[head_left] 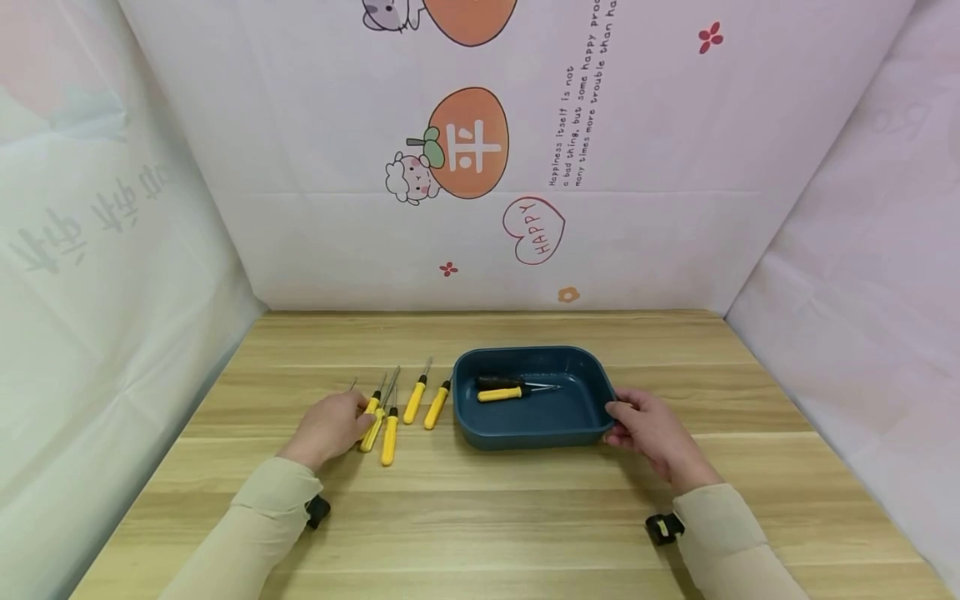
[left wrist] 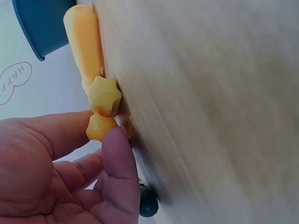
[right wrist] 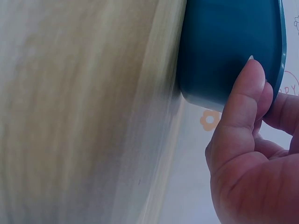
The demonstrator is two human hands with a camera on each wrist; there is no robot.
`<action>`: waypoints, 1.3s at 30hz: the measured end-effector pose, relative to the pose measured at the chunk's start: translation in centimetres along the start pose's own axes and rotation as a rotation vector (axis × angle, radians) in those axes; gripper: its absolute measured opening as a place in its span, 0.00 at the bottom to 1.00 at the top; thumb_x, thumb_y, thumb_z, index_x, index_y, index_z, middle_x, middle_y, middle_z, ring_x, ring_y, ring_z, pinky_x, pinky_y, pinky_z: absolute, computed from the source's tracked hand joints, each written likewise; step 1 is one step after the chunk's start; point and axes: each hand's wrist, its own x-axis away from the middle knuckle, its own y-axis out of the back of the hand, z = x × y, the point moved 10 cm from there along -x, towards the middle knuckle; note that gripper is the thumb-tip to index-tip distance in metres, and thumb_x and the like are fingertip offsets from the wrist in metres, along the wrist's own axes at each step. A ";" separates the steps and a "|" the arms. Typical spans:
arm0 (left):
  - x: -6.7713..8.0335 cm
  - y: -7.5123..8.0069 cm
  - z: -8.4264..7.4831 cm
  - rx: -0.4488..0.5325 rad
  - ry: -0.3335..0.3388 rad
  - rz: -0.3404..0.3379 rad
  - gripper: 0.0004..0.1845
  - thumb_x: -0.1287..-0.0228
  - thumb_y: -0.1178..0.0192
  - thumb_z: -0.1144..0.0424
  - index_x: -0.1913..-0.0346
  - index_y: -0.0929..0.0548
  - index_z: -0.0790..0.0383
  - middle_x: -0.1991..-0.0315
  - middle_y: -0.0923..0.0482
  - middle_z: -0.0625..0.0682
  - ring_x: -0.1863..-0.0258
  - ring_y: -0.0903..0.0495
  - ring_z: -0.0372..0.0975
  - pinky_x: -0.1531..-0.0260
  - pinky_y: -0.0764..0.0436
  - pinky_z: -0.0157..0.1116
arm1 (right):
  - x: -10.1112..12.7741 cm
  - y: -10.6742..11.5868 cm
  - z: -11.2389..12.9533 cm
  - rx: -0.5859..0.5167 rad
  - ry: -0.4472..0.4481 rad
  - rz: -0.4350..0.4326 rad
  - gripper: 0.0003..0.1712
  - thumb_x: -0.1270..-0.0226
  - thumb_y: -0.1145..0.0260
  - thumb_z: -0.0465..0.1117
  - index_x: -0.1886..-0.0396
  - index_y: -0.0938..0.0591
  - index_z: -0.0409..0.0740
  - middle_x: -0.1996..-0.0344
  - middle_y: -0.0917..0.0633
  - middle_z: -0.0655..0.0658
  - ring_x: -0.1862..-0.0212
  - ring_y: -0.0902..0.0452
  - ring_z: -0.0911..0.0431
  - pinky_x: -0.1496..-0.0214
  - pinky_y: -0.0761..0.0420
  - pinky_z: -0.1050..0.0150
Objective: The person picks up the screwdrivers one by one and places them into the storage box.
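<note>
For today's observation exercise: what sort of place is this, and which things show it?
Probably a staged tabletop booth: a wooden table walled by cartoon-printed sheets, with yellow-handled screwdrivers beside a blue tray.

Dark teal tray (head_left: 534,437) on a pale wood-grain table (head_left: 480,517), yellow-handled screwdrivers (head_left: 390,437) with silver shafts lying beside it, 1 yellow and 1 black handle inside, cream sleeves (head_left: 247,533), and a white backdrop (head_left: 675,208) printed with orange fruit, sheep and red flowers.
</note>
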 end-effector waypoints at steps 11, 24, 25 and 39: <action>0.1 -0.3 1.6 0.190 0.060 0.020 0.20 0.24 0.40 0.58 0.40 0.19 0.71 0.54 0.16 0.56 0.62 0.22 0.43 0.60 0.21 0.43 | 0.1 0.0 0.1 0.005 -0.001 -0.003 0.28 0.15 0.48 0.39 0.25 0.35 0.27 0.60 0.18 0.42 0.67 0.19 0.60 0.59 0.13 0.67; 0.8 0.7 1.9 0.390 0.086 -0.016 0.15 0.24 0.41 0.59 0.47 0.17 0.68 0.61 0.17 0.54 0.68 0.18 0.40 0.68 0.22 0.37 | 0.3 0.0 0.2 0.009 0.002 -0.006 0.28 0.16 0.48 0.39 0.25 0.34 0.27 0.61 0.17 0.43 0.68 0.18 0.60 0.60 0.13 0.67; 0.8 0.8 1.9 0.408 0.088 -0.020 0.15 0.24 0.41 0.59 0.47 0.17 0.68 0.60 0.16 0.55 0.67 0.18 0.41 0.68 0.21 0.37 | 0.2 0.0 0.2 0.010 0.000 -0.008 0.28 0.16 0.48 0.39 0.25 0.34 0.27 0.61 0.17 0.42 0.68 0.18 0.60 0.60 0.13 0.67; 1.2 2.0 1.6 0.647 0.105 -0.022 0.20 0.20 0.43 0.56 0.36 0.20 0.67 0.45 0.18 0.62 0.54 0.19 0.47 0.57 0.16 0.41 | 0.1 0.2 0.1 0.011 -0.009 -0.018 0.27 0.16 0.47 0.39 0.26 0.32 0.27 0.63 0.17 0.42 0.68 0.18 0.60 0.60 0.12 0.66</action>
